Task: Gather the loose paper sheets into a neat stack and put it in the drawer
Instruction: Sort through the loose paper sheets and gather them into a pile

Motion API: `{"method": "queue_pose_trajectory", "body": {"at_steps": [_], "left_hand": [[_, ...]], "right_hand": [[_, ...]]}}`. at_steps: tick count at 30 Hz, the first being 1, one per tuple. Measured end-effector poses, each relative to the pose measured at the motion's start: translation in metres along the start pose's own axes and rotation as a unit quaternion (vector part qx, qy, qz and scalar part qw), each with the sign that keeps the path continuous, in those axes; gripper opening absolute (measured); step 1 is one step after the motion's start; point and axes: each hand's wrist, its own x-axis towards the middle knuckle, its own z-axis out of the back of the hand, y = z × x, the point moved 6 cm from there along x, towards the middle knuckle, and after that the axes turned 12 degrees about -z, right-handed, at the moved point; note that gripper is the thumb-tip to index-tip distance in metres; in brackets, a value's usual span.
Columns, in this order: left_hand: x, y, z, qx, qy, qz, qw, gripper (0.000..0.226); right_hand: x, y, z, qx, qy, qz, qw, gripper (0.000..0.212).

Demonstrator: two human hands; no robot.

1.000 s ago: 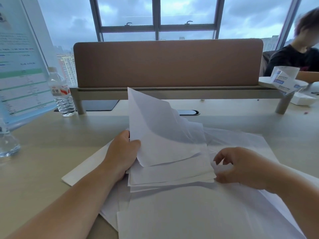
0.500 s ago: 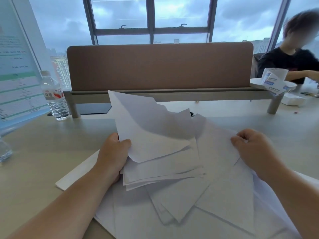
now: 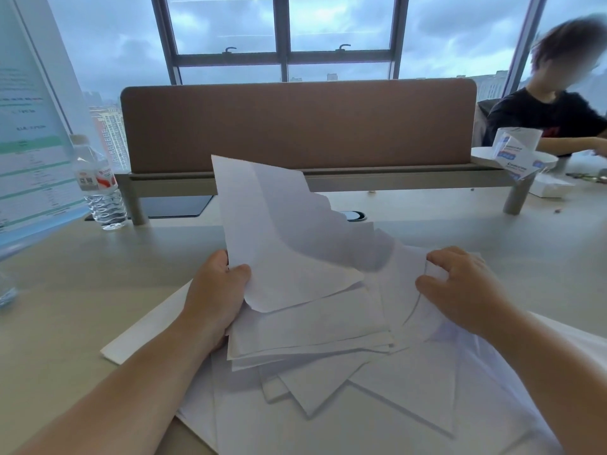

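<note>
A bundle of white paper sheets stands tilted above the desk, with my left hand gripping its left edge, thumb on the front. My right hand pinches the edge of more white sheets and holds them against the right side of the bundle. Other loose sheets lie fanned and overlapping on the desk below both hands. One sheet sticks out to the left under my left arm. No drawer is in view.
A brown divider panel on a low shelf crosses the desk behind the papers. A water bottle and a standing printed sign are at the left. At the far right a person sits beside a paper box.
My right hand lifted sheets from the right of the desk and brought them left against the bundle. My left hand kept its hold, and the bundle now stands a little higher.
</note>
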Motion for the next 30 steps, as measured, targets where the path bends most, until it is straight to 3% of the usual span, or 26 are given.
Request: {"method": "queue_pose_trajectory", "body": {"at_steps": [2, 7, 11, 16, 20, 22, 26, 30], "left_hand": [[-0.001, -0.001, 0.0, 0.007, 0.002, -0.004, 1.0, 0.02], [-0.002, -0.004, -0.002, 0.012, 0.008, -0.011, 1.0, 0.023], [-0.003, -0.003, 0.002, -0.006, -0.02, -0.002, 1.0, 0.026], [-0.001, 0.002, 0.007, -0.034, -0.048, 0.013, 0.998, 0.033], [-0.003, -0.002, 0.006, -0.032, -0.04, 0.011, 0.999, 0.032], [-0.004, -0.004, 0.006, -0.031, -0.034, 0.014, 0.999, 0.032], [-0.006, -0.006, 0.003, -0.036, -0.012, 0.014, 0.999, 0.03], [-0.004, -0.003, 0.0, -0.051, 0.011, 0.019, 0.998, 0.029]], "right_hand": [[-0.004, 0.003, 0.0, -0.033, -0.018, 0.012, 0.999, 0.035], [-0.003, 0.0, -0.003, 0.005, -0.004, -0.008, 1.0, 0.029], [0.012, -0.019, 0.007, 0.138, -0.058, -0.063, 0.987, 0.032], [0.016, -0.046, 0.026, 0.421, -0.093, -0.165, 0.887, 0.013], [0.014, -0.041, 0.022, 0.541, -0.07, -0.162, 0.822, 0.019], [0.011, -0.035, 0.02, 0.541, -0.067, -0.146, 0.826, 0.02], [-0.002, -0.02, 0.033, 0.353, -0.185, -0.042, 0.916, 0.012], [-0.023, 0.007, 0.034, 0.299, -0.202, 0.079, 0.929, 0.027]]}}
